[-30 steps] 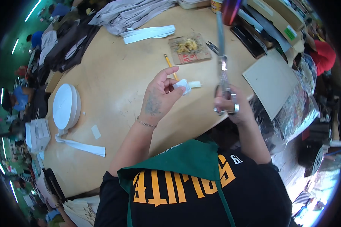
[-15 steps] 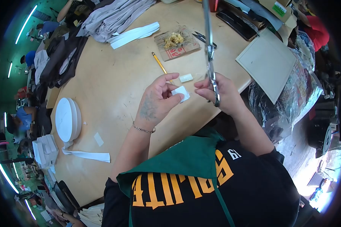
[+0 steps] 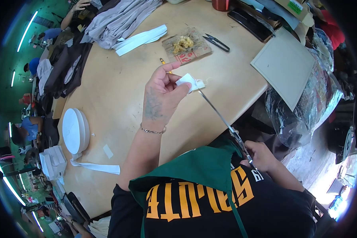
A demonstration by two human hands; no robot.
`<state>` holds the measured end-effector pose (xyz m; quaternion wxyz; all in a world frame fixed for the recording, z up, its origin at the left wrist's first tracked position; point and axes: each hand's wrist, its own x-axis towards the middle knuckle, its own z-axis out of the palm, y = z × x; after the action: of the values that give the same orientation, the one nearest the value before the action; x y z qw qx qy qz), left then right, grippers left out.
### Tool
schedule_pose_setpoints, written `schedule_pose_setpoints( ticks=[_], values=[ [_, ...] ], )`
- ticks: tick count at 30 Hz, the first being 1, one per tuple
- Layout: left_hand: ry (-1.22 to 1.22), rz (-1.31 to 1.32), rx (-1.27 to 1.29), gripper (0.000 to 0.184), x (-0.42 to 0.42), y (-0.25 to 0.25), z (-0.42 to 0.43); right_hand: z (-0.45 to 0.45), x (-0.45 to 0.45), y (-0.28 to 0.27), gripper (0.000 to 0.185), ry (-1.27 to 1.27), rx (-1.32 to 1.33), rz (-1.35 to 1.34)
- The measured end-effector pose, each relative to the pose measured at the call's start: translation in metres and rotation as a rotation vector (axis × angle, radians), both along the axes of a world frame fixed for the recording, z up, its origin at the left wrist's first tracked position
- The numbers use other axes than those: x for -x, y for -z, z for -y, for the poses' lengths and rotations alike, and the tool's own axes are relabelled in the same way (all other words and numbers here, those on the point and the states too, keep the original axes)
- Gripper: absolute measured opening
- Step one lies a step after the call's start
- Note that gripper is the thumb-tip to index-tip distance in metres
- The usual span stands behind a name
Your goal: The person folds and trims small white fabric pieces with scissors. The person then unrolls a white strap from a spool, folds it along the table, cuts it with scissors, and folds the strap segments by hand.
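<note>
While fingers (image 3: 181,91) pinch flat fabric (image 3: 185,80), metal scissors (image 3: 235,135) slant.

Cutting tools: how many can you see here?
2: the long silver metal scissors in the right hand, and small black thread snips on the tan table. More may be hidden.

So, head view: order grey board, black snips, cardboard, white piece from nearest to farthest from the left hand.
1. White piece: held in the left hand.
2. Cardboard: beyond the hand.
3. Black snips: right of the cardboard.
4. Grey board: farther right, at the table's edge.
</note>
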<state>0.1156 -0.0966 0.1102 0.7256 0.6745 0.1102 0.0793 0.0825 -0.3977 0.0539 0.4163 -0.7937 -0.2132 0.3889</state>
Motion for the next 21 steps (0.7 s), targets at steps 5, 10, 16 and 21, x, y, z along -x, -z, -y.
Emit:
schedule_pose_setpoints(
  ticks=[5,10,16,21],
  values=[
    [0.032,-0.035,-0.002,0.045,0.007,0.006,0.010,-0.022,-0.003,-0.003,0.059,0.030,-0.105,-0.108],
    [0.023,-0.038,0.001,0.045,0.011,0.006,0.011,-0.036,-0.005,0.001,0.061,0.065,-0.208,-0.174],
    [-0.026,-0.008,0.073,0.046,0.011,0.005,0.016,-0.042,-0.010,-0.001,0.062,0.034,-0.196,-0.163],
    [-0.022,0.008,0.057,0.046,0.010,0.005,0.016,-0.043,-0.011,-0.003,0.066,0.027,-0.209,-0.152]
  ],
)
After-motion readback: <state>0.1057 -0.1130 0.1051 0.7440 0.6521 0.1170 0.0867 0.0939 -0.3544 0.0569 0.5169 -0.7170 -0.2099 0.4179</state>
